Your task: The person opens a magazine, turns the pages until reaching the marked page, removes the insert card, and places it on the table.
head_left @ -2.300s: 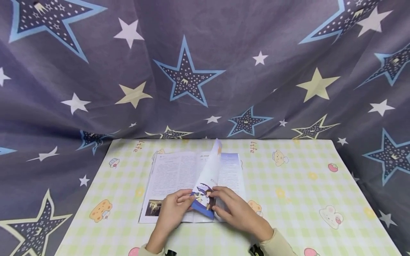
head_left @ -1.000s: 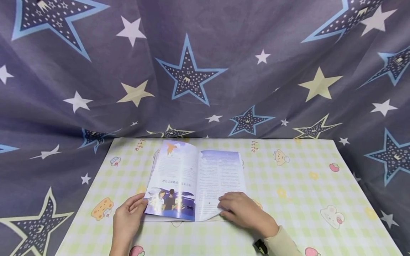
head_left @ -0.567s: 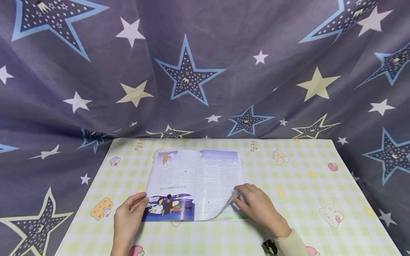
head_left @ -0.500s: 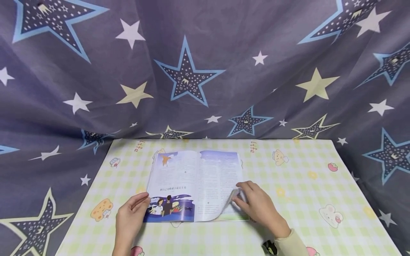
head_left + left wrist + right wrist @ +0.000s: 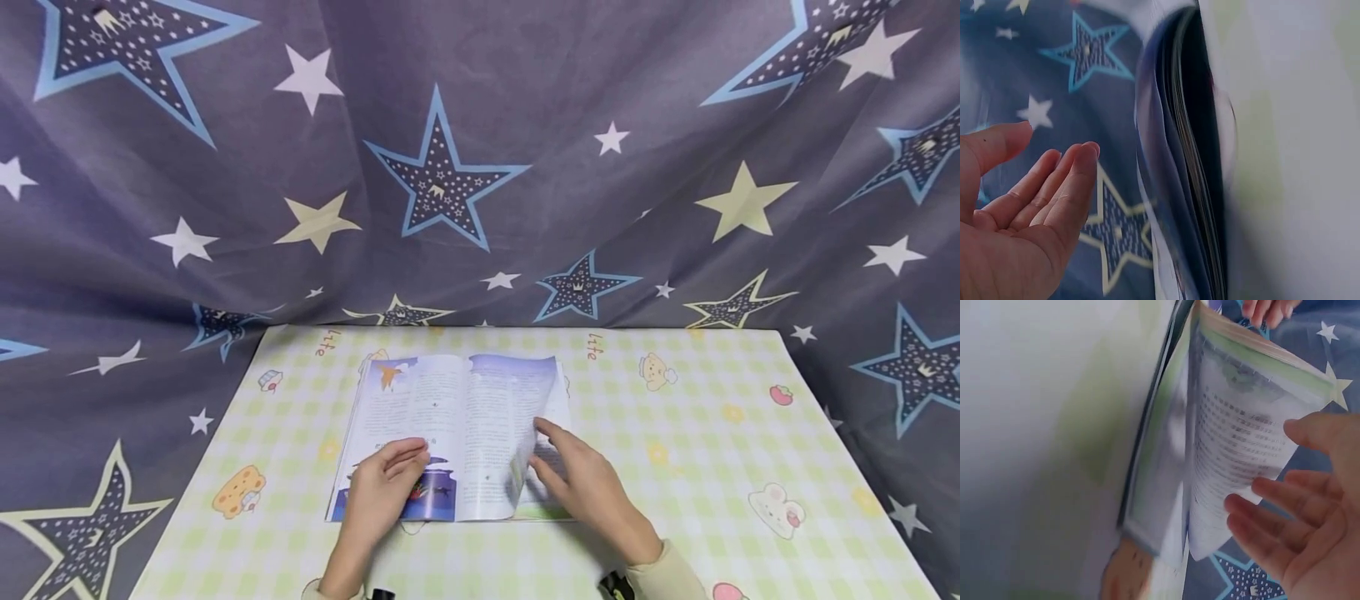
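An open magazine (image 5: 487,417) lies on the table, its left page bearing a blue and purple picture along the bottom. Above that page hovers my left hand (image 5: 382,483), fingers extended and holding nothing; the left wrist view shows its fingers (image 5: 1066,194) apart from the magazine's edge. At the right, a lifted page (image 5: 1235,419) curves up toward the spine. My right hand (image 5: 585,483) is behind that page, thumb and fingers fairly straight. In the right wrist view its fingers (image 5: 1272,525) lie against the printed underside, pushing rather than visibly pinching it.
A checked tablecloth (image 5: 712,433) with cartoon prints covers the table. Dark star-patterned fabric (image 5: 570,192) hangs behind the table and at both sides. A black strap piece (image 5: 617,585) shows at the right wrist.
One page was turned over to the left and flattened. Since then my right hand has lifted another page's corner and moved left with it, while my left hand moved rightward from the magazine's left edge.
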Demonstrator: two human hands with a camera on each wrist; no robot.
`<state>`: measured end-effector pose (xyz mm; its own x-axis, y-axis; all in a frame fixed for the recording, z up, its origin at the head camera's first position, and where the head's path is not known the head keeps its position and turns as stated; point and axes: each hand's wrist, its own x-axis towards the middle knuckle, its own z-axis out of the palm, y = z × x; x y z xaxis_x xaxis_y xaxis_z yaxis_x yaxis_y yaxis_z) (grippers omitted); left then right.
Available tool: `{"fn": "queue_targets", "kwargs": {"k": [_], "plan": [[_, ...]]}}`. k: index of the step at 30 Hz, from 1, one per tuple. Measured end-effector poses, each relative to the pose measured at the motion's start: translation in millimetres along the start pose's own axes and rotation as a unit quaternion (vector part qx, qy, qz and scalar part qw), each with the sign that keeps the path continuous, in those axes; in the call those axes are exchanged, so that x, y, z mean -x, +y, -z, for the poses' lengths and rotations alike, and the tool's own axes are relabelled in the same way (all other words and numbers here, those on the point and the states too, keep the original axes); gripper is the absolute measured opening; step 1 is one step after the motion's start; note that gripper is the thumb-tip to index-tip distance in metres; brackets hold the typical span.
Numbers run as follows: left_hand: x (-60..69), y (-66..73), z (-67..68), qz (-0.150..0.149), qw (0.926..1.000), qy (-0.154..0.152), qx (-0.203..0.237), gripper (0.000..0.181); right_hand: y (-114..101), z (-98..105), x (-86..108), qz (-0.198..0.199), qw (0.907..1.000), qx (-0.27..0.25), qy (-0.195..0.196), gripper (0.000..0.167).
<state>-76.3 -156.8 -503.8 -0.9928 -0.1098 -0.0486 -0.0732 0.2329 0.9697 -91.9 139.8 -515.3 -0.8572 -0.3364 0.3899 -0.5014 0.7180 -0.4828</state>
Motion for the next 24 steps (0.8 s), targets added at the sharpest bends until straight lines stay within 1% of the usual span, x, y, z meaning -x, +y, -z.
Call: {"fn": "queue_targets", "kwargs": {"k": [3,6,9,12,16,18,21,24], "plan": [[0.3,4.2,-12.5,-0.015,0.9994,-0.026,0.015,0.029,-4.2,-2.2,-3.4,0.043,0.9986,-0.030,0.002,0.050],[0.6,7.8,-22.7,-0.021,0.9987,-0.042,0.019,0.033,-8.8,-4.2,-6.6,0.068,0.9956,-0.063,-0.013,0.045],[0.6,10.5,-30.8,-0.023,0.9979,-0.058,0.019,0.038,-13.7,-6.7,-9.1,0.072,0.9932,-0.085,-0.034,0.042],[0.8,12.7,-36.8,-0.027,0.9962,-0.082,0.012,0.042,-18.5,-9.3,-11.0,0.067,0.9916,-0.097,-0.054,0.042],[0.6,14.4,-41.9,-0.032,0.9938,-0.106,0.002,0.045,-23.6,-12.4,-12.7,0.067,0.9894,-0.110,-0.067,0.040],[-0.1,14.3,-42.2,-0.032,0.9938,-0.106,-0.001,0.041,-25.7,-13.3,-13.6,0.071,0.9886,-0.114,-0.067,0.039],[-1.0,14.5,-38.4,-0.026,0.9952,-0.094,0.002,0.034,-27.2,-13.7,-14.6,0.075,0.9883,-0.116,-0.066,0.038],[-2.1,13.7,-29.9,-0.014,0.9977,-0.066,0.002,0.029,-27.0,-13.5,-14.7,0.071,0.9889,-0.110,-0.070,0.039]]}}
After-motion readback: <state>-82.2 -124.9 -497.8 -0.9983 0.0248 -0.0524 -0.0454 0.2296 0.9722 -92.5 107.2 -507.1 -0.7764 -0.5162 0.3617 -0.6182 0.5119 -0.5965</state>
